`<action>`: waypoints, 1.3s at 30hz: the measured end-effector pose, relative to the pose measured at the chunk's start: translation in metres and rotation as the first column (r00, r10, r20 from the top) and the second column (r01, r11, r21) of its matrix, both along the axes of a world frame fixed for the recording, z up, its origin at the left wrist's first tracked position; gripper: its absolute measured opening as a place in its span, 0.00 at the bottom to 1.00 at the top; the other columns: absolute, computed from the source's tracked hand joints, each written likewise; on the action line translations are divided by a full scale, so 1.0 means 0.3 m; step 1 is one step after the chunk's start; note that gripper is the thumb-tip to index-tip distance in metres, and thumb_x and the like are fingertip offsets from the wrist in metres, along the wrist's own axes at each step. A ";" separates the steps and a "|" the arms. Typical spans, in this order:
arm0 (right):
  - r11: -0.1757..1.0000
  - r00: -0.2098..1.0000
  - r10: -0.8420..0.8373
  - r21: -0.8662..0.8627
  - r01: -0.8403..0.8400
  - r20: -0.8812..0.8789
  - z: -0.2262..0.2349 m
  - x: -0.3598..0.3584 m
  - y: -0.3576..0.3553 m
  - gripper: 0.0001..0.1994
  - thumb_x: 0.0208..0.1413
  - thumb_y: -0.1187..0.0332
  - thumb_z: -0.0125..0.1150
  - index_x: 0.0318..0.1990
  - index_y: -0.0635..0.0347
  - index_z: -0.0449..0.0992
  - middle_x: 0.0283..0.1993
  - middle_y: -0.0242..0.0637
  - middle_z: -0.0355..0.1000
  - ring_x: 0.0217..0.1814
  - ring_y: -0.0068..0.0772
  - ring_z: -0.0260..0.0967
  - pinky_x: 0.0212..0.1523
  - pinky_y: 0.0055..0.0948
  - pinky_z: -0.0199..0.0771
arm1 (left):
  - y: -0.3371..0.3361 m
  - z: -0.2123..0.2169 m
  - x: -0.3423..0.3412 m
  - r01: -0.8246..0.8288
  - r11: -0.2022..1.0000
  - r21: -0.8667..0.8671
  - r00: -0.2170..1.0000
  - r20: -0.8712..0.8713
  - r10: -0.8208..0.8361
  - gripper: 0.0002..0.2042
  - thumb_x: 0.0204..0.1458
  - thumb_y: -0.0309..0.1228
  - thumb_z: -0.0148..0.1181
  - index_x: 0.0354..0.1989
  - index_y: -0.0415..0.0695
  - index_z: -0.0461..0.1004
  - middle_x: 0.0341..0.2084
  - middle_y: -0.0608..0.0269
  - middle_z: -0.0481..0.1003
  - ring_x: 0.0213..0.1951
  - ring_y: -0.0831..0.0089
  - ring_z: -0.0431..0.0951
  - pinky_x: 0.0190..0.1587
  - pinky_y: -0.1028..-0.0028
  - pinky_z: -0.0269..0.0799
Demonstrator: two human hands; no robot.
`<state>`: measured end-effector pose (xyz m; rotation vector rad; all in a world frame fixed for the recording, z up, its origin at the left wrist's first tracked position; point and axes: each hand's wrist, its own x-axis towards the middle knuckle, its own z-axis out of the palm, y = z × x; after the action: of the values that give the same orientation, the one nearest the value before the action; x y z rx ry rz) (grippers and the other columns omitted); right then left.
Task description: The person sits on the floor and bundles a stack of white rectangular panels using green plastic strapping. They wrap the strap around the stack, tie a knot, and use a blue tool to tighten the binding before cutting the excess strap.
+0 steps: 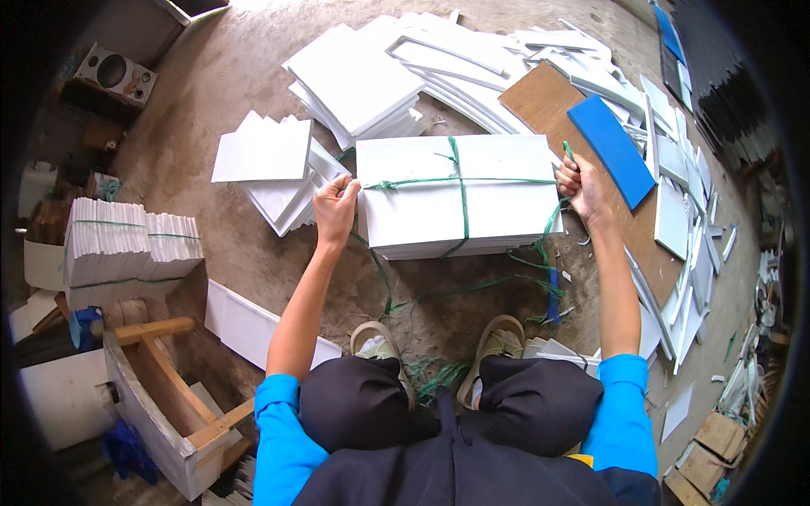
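Both gripping green twine (461, 178) — left hand (336, 207), right hand (584, 192); white stack (506, 207) between, blue board (612, 152), white offcuts (671, 221) right.

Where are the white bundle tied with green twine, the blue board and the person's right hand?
Tied white bundle (496, 202): head view, on its top panel.
Blue board (612, 152): head view, middle of its flat face.
Right hand (585, 190): head view, middle of the hand.

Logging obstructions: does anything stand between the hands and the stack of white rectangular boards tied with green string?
No solid obstacle shows: left hand and right hand are beside opposite ends of the white board stack; only green string hangs nearby.
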<state>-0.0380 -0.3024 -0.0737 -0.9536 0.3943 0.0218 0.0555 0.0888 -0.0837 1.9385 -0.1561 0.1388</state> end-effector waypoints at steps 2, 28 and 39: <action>0.999 1.000 0.021 0.040 -0.021 0.013 -0.020 -0.016 -0.011 0.15 0.60 0.64 0.36 0.20 0.50 0.55 0.14 0.20 0.44 0.16 0.15 0.42 0.17 0.16 0.43 | 0.021 -0.013 0.018 0.091 0.990 -0.105 0.983 -0.151 -0.106 0.15 0.48 0.30 0.54 0.14 0.41 0.58 0.10 0.76 0.53 0.17 0.87 0.52 0.19 0.81 0.48; 0.965 0.987 -0.151 -0.205 0.161 0.061 0.057 -0.052 -0.101 0.13 0.60 0.64 0.42 0.22 0.53 0.57 0.14 0.20 0.42 0.13 0.15 0.39 0.16 0.19 0.44 | 0.010 0.028 0.099 0.315 0.702 -0.639 0.921 0.027 -0.389 0.16 0.59 0.32 0.43 0.17 0.48 0.55 0.10 0.76 0.48 0.14 0.85 0.46 0.17 0.81 0.48; 0.416 0.922 -0.295 -0.836 0.358 0.248 -0.140 -0.091 0.135 0.15 0.60 0.64 0.43 0.23 0.63 0.64 0.16 0.27 0.53 0.18 0.17 0.49 0.18 0.21 0.51 | -0.005 -0.071 -0.034 0.161 0.669 -0.726 0.985 0.076 -0.155 0.15 0.60 0.37 0.38 0.21 0.47 0.53 0.18 0.73 0.50 0.23 0.82 0.53 0.39 0.76 0.60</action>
<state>-0.0655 -0.2620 -0.1157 -1.8922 0.5426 -0.6493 0.0453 0.0873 -0.1048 1.1029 -0.2332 0.0730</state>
